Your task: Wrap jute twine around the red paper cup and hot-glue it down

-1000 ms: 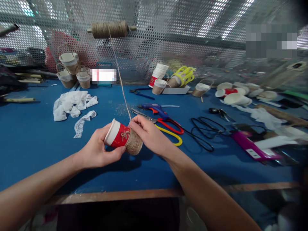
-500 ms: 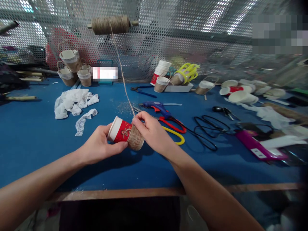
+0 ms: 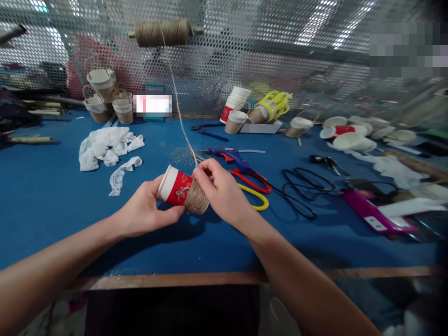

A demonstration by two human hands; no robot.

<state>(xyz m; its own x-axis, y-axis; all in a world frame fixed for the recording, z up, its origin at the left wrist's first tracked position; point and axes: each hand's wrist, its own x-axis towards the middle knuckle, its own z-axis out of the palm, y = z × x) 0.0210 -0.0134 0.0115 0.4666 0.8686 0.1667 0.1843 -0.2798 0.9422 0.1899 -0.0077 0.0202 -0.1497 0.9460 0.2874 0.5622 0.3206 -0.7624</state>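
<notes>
Tilted on its side above the table, a red and white paper cup (image 3: 179, 187) has its base end wrapped in brown twine (image 3: 196, 198). My left hand (image 3: 143, 209) grips the cup near its rim, thumb underneath. At the wrapped end, my right hand (image 3: 221, 192) pinches the twine between thumb and forefinger against the cup. From there the strand runs up to a twine spool (image 3: 161, 32) on a rod at the mesh wall. Scissors with red and yellow handles (image 3: 259, 201) lie just right of my right hand, their blades partly hidden.
A blue glue gun (image 3: 229, 156) and pliers (image 3: 210, 131) lie behind my hands. White lace (image 3: 101, 147) is heaped at left. Twine-covered cups (image 3: 101, 86) stand at the back left, stacked paper cups (image 3: 236, 100) at the back middle. Black cord (image 3: 297, 191) and a purple packet (image 3: 376, 210) are at right.
The cup has turned slightly in my hands and sits a touch higher in view. Both hands keep their hold, and the strand still runs to the spool.
</notes>
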